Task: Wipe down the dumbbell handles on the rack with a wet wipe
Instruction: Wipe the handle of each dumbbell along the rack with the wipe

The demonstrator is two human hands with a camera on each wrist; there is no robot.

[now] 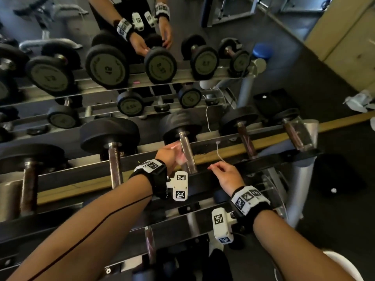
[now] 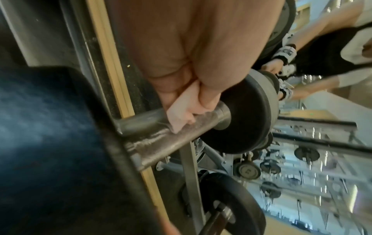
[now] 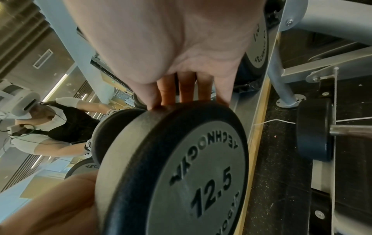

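Observation:
On the top tier of the rack (image 1: pixel 81 173) lies a black dumbbell with a steel handle (image 1: pixel 187 151) and its far head (image 1: pixel 180 122) toward the mirror. My left hand (image 1: pixel 169 157) grips a pale pink wet wipe (image 1: pixel 180 157) and presses it against the left side of that handle. In the left wrist view the folded wipe (image 2: pixel 181 108) sits pinched between thumb and fingers on the handle (image 2: pixel 157 133), close to the far head (image 2: pixel 241 114). My right hand (image 1: pixel 225 175) rests on top of the near head marked 12.5 (image 3: pixel 181 167). Its fingers (image 3: pixel 187 89) lie over the rim and hold nothing.
Neighbouring dumbbells lie on the same tier to the left (image 1: pixel 110 134) and right (image 1: pixel 239 120). A lower tier holds more handles (image 1: pixel 150 244). The mirror (image 1: pixel 154 63) behind doubles the rack. A thin white cable (image 1: pixel 219 153) hangs beside the handle.

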